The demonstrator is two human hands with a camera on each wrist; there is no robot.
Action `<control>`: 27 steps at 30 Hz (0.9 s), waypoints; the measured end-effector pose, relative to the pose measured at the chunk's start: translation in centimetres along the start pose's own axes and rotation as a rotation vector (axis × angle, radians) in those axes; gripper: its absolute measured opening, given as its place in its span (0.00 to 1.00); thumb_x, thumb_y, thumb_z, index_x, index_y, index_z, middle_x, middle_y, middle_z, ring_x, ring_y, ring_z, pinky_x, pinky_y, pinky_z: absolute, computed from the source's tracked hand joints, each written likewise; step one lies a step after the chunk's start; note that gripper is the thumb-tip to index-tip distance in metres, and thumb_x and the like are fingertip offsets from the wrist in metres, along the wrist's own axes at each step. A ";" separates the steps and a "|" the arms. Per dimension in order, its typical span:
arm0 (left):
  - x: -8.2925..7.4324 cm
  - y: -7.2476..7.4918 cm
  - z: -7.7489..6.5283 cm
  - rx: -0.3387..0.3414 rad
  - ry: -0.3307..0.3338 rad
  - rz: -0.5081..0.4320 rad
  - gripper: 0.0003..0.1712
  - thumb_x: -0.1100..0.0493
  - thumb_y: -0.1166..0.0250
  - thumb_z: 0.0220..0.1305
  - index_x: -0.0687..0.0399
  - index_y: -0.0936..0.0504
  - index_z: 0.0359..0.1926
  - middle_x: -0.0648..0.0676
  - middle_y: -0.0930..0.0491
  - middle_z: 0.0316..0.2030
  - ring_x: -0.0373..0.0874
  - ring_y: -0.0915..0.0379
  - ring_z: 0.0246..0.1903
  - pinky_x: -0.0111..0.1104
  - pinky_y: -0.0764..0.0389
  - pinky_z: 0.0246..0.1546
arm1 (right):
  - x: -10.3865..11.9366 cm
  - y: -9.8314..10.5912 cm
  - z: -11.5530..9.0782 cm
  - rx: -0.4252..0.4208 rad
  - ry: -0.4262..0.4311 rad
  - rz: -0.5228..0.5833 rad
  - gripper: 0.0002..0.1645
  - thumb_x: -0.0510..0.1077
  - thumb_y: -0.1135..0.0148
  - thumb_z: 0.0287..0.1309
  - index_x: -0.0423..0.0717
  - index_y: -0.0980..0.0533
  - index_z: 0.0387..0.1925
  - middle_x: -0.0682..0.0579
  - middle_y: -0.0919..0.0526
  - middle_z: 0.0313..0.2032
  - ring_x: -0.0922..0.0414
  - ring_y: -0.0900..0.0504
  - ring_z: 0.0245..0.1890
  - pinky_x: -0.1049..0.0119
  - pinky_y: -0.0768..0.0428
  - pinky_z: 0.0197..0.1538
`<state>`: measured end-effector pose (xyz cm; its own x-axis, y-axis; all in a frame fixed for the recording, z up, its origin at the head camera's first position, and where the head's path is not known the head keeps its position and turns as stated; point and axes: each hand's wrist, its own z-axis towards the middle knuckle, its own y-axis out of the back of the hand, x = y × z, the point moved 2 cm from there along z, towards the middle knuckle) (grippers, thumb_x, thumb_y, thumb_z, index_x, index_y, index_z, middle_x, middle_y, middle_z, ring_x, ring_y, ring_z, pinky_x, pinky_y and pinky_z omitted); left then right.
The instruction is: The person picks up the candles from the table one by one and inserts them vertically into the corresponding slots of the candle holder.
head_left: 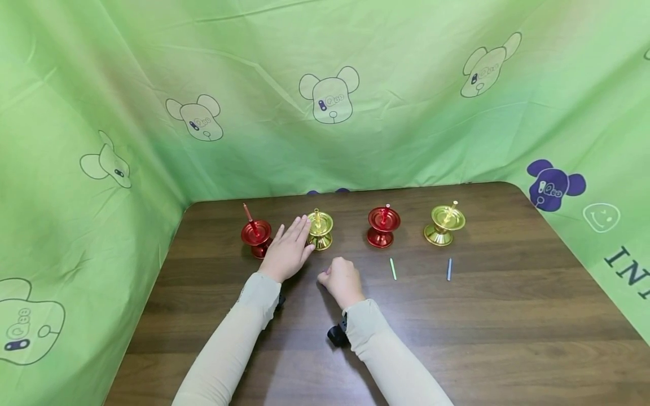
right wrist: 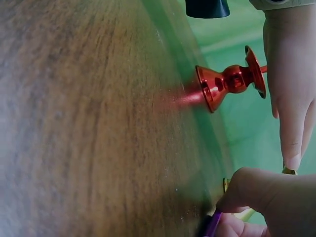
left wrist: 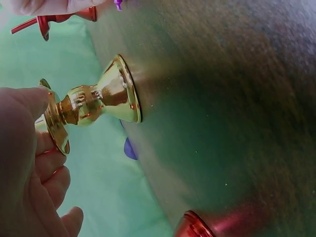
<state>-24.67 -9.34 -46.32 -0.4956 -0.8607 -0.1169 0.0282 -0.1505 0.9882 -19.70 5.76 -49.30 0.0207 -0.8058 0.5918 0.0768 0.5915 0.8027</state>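
My left hand (head_left: 287,251) is at the left side of a gold candle holder (head_left: 323,228). In the left wrist view, the thumb and fingers grip the rim of its upper dish (left wrist: 60,134), and its base stands on the table. A short gold tube rises from the dish. Just nearer to me, my right hand (head_left: 344,282) is curled around a thin purple candle (right wrist: 213,225); most of the candle is hidden by the fingers. Left of the left hand is a red candle holder (head_left: 255,232) with a slim red candle (head_left: 247,212) standing in it.
To the right stand another red candle holder (head_left: 382,226) and another gold candle holder (head_left: 443,225). Before them lie a green candle (head_left: 393,269) and a blue candle (head_left: 449,269) on the wooden table (head_left: 487,316). Green printed cloth (head_left: 406,129) hangs behind and beside the table.
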 end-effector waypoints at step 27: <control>-0.1 0.2 0.3 0.051 0.028 -0.006 0.37 0.44 0.51 0.80 0.56 0.47 0.80 0.54 0.51 0.79 0.46 0.58 0.78 0.51 0.50 0.76 | -2.2 -0.2 0.2 -0.031 0.097 0.440 0.10 0.32 0.35 0.50 0.35 0.14 0.37 0.48 0.13 0.27 0.56 0.14 0.27 0.66 0.17 0.34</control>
<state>-24.89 -9.18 -46.10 -0.4715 -0.8730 -0.1250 -0.0191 -0.1316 0.9911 -19.99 7.41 -50.72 0.1510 -0.4774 0.8656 0.0698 0.8786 0.4724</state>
